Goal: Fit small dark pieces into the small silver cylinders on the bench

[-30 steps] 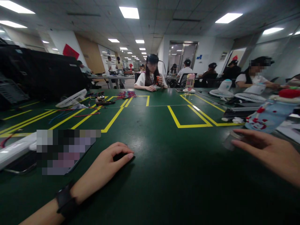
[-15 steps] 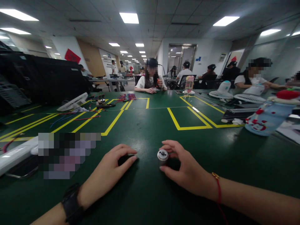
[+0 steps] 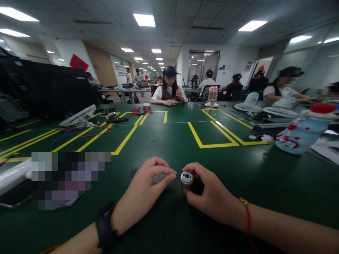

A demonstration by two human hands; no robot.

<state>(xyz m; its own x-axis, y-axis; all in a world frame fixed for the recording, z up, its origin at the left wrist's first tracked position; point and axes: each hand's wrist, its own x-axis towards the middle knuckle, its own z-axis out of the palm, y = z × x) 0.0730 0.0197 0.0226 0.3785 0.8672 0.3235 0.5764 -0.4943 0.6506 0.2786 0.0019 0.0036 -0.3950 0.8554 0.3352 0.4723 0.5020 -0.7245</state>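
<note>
At about half past eight, taking the view as a clock face with twelve at the top, a white bar-shaped unit (image 3: 13, 173) lies on the green table (image 3: 254, 173), and beside it is a flat thing (image 3: 70, 180) blurred into blocks.

Towards seven o'clock, the left forearm slants up from the lower edge, a black watch (image 3: 106, 225) at its wrist. The left hand (image 3: 146, 192) is turned back-of-hand up, fingers curved and pointing toward three. Its finger gap is narrow: thumb and forefinger tips seem to meet. Whether something tiny sits between them cannot be told.

Between five and six o'clock, just right of those tips and apart from them, a small metal cylinder (image 3: 186, 180) stands upright, its pale round end facing up, with a dark centre and small holes. Whether its base touches the table is unclear.

Around five o'clock, the right hand (image 3: 212, 190) holds the cylinder from the right, thumb on the near side and forefinger curled round the far side. A red cord (image 3: 248, 216) circles this wrist; the forearm runs out toward four.

The step in hand appears to be steadying the cylinder between the two hands. Reaching its top would seem to call for a short shift of the left fingertips toward three, with the right grip firm and the cylinder level.

Near three o'clock stands a pale blue bottle (image 3: 293, 137), leaning in the view.
</note>
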